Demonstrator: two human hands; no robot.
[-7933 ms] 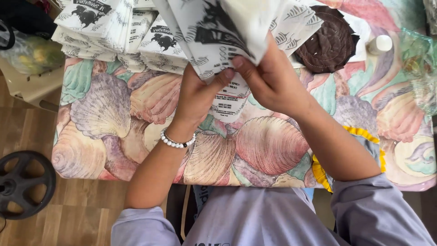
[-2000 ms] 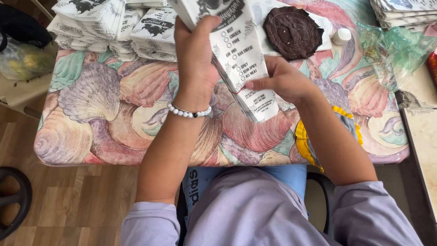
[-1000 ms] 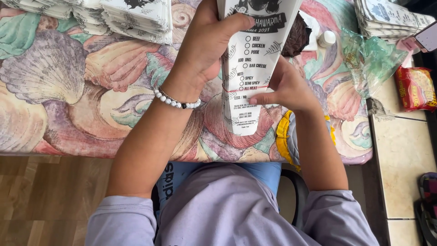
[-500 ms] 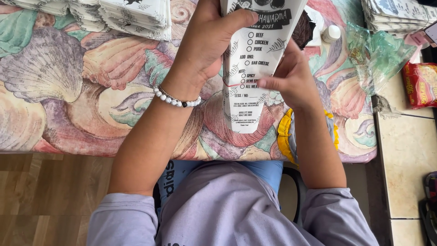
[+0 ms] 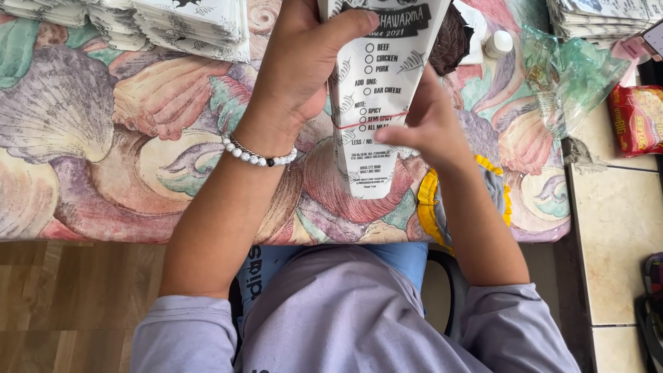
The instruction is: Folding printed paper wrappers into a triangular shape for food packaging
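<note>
I hold a bundle of white printed paper sleeves upright over the table, its narrow end pointing toward me. My left hand, with a white bead bracelet at the wrist, grips the bundle's upper left side, thumb across the front. A thin red rubber band runs around the middle of the bundle. My right hand is at the bundle's right edge, fingers curled onto it at the level of the band.
The table wears a shell-patterned cloth. Stacks of the same paper sleeves lie at the top left and top right. A dark brown round piece, a small white bottle, a green plastic bag and a red snack packet sit to the right.
The bundle has been lifted off the table and stood upright. My right hand has moved up its right edge to the red band.
</note>
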